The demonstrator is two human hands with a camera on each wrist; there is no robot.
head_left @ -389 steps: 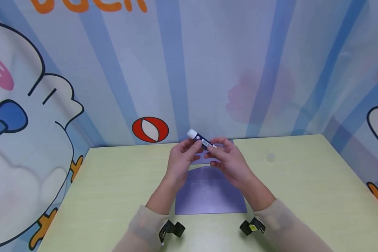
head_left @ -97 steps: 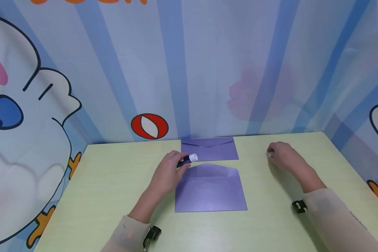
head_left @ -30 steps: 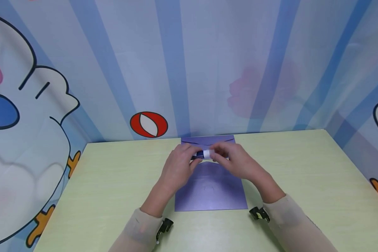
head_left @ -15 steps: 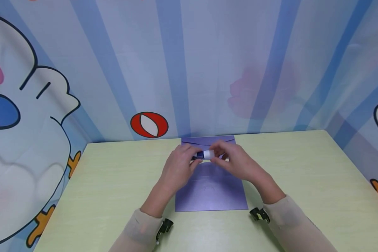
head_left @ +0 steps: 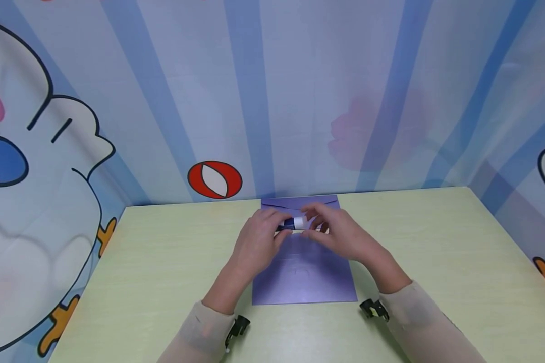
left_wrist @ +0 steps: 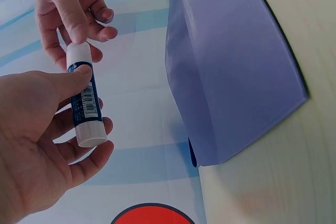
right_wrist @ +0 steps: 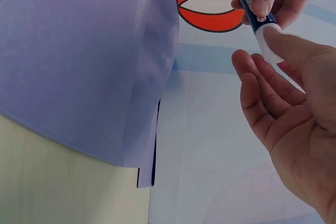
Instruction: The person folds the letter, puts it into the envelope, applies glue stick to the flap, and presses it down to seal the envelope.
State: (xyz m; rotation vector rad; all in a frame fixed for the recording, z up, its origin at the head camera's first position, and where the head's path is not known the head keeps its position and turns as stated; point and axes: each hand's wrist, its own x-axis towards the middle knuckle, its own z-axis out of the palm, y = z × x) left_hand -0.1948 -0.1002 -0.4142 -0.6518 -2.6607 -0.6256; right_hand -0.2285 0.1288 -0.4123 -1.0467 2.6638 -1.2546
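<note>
My left hand [head_left: 256, 239] pinches the dark-blue barrel of a glue stick [head_left: 293, 223], held level above the table. In the left wrist view its barcode label and white base show, and the white cap [left_wrist: 79, 53] covers the other end. My right hand [head_left: 340, 234] is at the cap, fingers loosely bent and spread around it; its thumb [right_wrist: 291, 45] seems to touch the cap. Below lies a purple envelope [head_left: 304, 282], flap toward the wall. A second purple envelope [head_left: 295, 202], flap folded down, lies behind it, partly hidden by my hands.
The pale yellow table [head_left: 177, 252] extends to both sides of the envelopes. A printed cloth backdrop [head_left: 295, 101] with blue stripes and cartoon figures rises at the table's back edge. Small black wrist cameras [head_left: 238, 326] sit on both sleeves.
The right hand first reached to the table's right, where a small whitish piece lay, then came back to the glue stick. Over the last second its fingers have loosened from the cap.
</note>
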